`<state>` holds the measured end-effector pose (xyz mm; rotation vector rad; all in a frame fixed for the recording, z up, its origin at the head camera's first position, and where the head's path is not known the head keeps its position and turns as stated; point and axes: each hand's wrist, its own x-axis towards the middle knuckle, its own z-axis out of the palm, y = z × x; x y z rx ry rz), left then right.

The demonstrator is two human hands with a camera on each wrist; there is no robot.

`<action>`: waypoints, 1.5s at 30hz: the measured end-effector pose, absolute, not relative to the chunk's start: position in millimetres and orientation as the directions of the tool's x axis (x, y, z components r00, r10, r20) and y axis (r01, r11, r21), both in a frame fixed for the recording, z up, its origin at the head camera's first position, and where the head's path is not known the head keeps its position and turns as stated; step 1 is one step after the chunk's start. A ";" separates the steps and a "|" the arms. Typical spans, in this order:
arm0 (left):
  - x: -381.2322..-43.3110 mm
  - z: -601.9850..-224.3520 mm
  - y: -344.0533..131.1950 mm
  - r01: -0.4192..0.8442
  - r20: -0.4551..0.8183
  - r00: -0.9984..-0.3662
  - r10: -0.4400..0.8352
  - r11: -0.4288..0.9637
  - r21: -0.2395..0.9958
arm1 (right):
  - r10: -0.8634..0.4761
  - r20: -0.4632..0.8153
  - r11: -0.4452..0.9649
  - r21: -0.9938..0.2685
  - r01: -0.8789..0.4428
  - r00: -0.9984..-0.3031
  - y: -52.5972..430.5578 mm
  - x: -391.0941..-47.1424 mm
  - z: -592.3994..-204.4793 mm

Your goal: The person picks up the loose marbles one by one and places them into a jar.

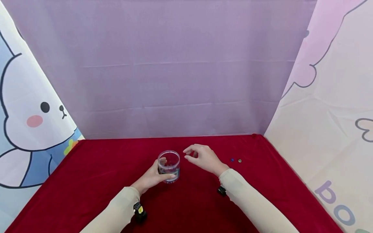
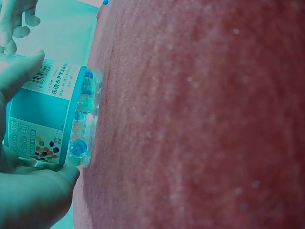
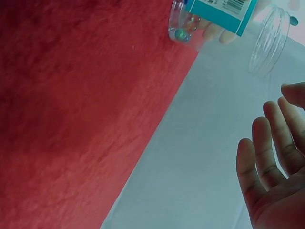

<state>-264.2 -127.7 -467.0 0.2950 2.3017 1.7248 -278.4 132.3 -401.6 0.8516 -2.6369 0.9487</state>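
Note:
My left hand [image 1: 152, 178] grips a clear plastic jar [image 1: 170, 167] around its side, the thumb across the front. The jar stands upright, its round mouth uncovered. A teal and white label [image 2: 40, 107] wraps it, and several glass marbles [image 2: 81, 148] lie at its bottom. Just right of the jar and apart from it is my right hand [image 1: 204, 158], its fingers loosely bent and nothing visible between them. In the right wrist view, the fingers [image 3: 261, 148] are relaxed below the jar's rim [image 3: 270, 42]. A blue marble [image 1: 232, 160] and a greenish marble [image 1: 240, 160] lie beyond the right wrist.
A red velvety cloth [image 1: 96, 181] covers the table. Behind it hangs a plain lilac curtain [image 1: 180, 81]. Printed cloth walls stand at both sides, the left [image 1: 35, 97] with a cartoon rabbit, the right [image 1: 320, 129] with purple letters.

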 end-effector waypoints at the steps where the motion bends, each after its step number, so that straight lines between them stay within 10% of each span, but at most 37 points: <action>1: -264.3 -467.1 -127.9 0.012 -0.077 -0.948 0.308 0.278 0.960 | -0.446 0.378 0.627 -0.516 -0.584 -0.812 133.9 -278.5 -402.0; 45: -263.3 -468.9 -127.2 0.030 -0.062 -0.951 0.302 0.292 0.956 | -0.359 0.322 0.703 -0.524 -0.481 -0.876 206.9 -273.6 -429.4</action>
